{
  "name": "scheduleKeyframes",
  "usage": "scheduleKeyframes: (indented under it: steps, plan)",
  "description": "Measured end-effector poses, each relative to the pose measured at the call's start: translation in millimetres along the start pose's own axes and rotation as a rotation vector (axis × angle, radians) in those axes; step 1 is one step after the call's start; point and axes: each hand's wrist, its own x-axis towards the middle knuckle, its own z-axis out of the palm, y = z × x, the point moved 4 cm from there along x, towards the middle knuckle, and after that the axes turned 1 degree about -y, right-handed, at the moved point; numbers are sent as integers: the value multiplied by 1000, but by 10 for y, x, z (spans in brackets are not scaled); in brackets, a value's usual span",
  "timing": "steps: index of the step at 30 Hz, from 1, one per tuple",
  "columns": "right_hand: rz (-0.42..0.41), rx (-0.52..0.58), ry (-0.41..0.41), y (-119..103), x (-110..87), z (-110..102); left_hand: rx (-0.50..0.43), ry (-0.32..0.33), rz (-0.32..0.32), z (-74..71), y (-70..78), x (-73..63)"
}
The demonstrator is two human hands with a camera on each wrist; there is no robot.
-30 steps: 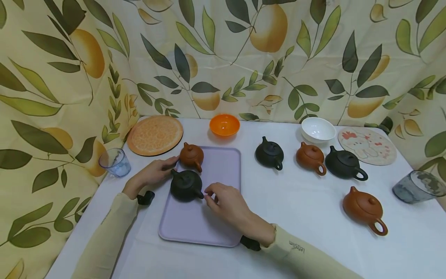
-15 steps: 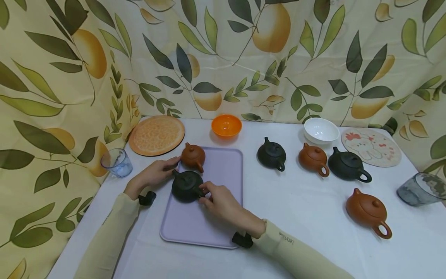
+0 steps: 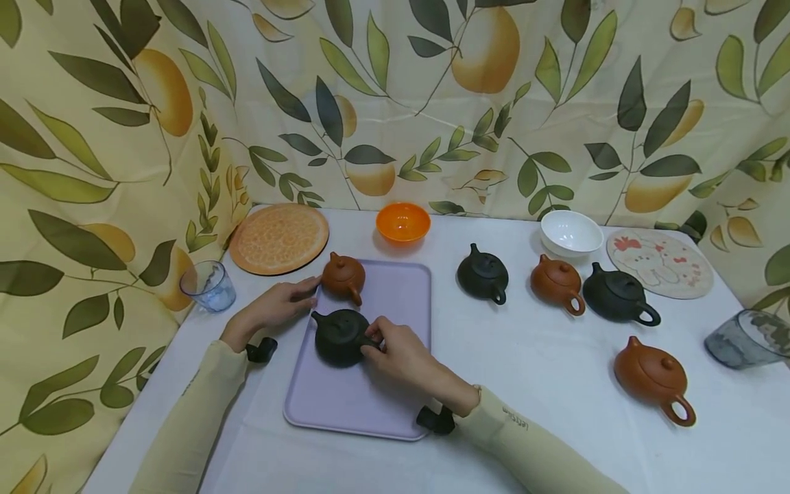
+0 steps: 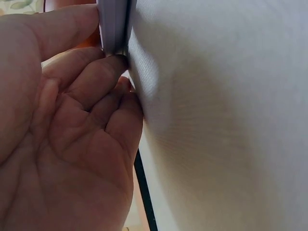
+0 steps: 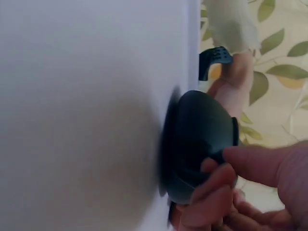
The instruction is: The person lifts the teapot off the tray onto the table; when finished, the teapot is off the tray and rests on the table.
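Observation:
My right hand [image 3: 401,360] pinches the handle of a black teapot [image 3: 338,336] standing over the middle of a pale purple tray [image 3: 395,408]. In the right wrist view, thumb and bent fingers close on that handle, with the teapot body [image 5: 202,120] just ahead of them. A small brown teapot [image 3: 343,276] sits at the tray's upper left corner. At the tray's left side, my left hand [image 3: 271,312] holds the edge. The left wrist view shows thumb and curled fingers against the tray rim [image 4: 113,24]. Whether the black teapot is slightly lifted I cannot tell.
Right of the tray are two black teapots [image 3: 483,274] [image 3: 614,293] and two brown teapots [image 3: 555,283] [image 3: 651,374]. Behind stand an orange bowl [image 3: 403,223], a white bowl [image 3: 571,233] and round mats [image 3: 280,239] [image 3: 660,264]. Glasses [image 3: 208,287] [image 3: 747,339] flank the table.
My right hand has taken hold of the black teapot's handle. The teapot has shifted right and a little nearer, away from the small brown teapot. My left hand stays at the tray edge.

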Motion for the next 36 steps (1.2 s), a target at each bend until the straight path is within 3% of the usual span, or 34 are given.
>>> scheduleKeyframes:
  steps: [4,9,24,36]
  plan:
    - [-16,-88,73,-15,-30,7,-3,-4,-3,0,-3,2]
    - [-53,-148,103,-31,-83,-26,3,-3,-10,12,1,2]
    - [60,-201,210,198,-401,-376,20,-1,-10,0,11,-8]
    - [140,-206,229,319,-610,-617,36,-1,-4,-3,22,-19]
